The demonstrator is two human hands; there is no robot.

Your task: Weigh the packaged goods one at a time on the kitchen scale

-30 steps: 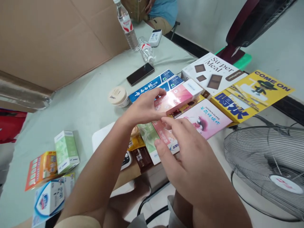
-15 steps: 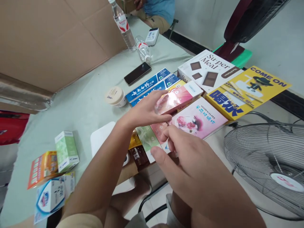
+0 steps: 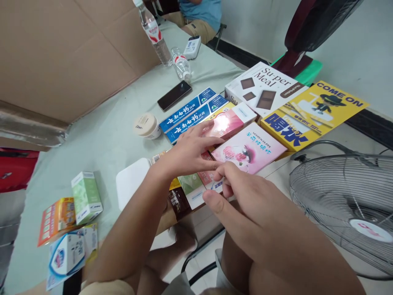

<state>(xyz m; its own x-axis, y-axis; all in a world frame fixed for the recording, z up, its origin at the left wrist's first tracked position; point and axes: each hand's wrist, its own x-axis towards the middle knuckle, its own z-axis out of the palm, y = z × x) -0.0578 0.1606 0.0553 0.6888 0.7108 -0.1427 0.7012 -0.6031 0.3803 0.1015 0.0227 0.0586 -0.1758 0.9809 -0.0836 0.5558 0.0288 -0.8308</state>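
I read "Su-per Meal" on a white box, "Dove" on a lidded tub; my left hand spreads wide at the glossy pink box, right hand loosely half-curled.

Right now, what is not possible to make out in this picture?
Head view:
- Shiny pink box: one end, behind the left hand.
- Seated person: head, cut off by the top edge.
- White device: print, too small to read.
- Wire fan: right side, cut off by right edge.

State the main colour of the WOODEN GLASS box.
The box is mostly pale pink; it shows best in the head view.
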